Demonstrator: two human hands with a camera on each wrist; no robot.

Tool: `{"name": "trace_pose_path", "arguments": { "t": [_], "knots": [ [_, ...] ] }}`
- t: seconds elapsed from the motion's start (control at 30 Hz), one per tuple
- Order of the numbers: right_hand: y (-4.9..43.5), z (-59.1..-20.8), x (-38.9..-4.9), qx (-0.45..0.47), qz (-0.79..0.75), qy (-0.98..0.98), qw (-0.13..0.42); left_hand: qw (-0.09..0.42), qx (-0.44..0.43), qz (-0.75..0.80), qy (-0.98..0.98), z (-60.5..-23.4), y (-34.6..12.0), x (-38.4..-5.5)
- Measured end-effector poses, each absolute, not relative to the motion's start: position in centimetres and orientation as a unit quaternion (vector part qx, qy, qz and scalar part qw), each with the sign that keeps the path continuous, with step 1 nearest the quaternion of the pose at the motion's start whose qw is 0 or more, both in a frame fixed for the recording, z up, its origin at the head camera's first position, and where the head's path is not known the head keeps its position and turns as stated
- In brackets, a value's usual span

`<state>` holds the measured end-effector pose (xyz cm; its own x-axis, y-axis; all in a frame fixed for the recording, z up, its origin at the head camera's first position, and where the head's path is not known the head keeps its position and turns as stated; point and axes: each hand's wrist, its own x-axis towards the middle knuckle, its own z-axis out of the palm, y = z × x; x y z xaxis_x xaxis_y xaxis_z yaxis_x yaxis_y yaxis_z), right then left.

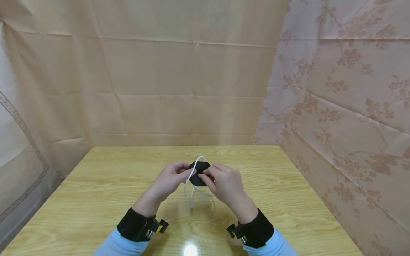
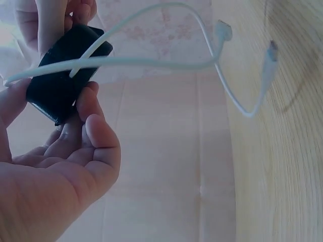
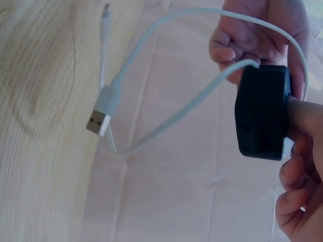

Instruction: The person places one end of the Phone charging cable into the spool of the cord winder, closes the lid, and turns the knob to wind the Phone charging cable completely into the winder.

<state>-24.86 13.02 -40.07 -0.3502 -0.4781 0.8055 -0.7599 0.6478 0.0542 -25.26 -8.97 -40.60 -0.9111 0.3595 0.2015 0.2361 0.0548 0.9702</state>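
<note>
Both hands hold a small black case with rounded corners above the table. My left hand grips its left side between thumb and fingers. On the other side, the thumb and fingers of my right hand pinch its edge. A white USB cable runs out of the case and loops over it, passing by the left thumb. In the right wrist view the cable's USB plug and the slimmer plug at its other end hang down toward the table. How the cable sits inside the case is hidden.
The wood-grain table spreads under both hands. A beige curtain hangs behind its far edge, and a flowered pink cloth hangs along the right side. Each wrist wears a black band with a small camera.
</note>
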Motion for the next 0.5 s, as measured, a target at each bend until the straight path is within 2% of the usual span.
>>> {"name": "trace_pose_path", "arguments": {
  "t": [0.5],
  "knots": [
    [11.5,-40.3,-24.5,0.318,0.147,-0.839,0.417,0.009,0.209,0.657,0.724,-41.3,-8.4,-25.2]
  ]
}}
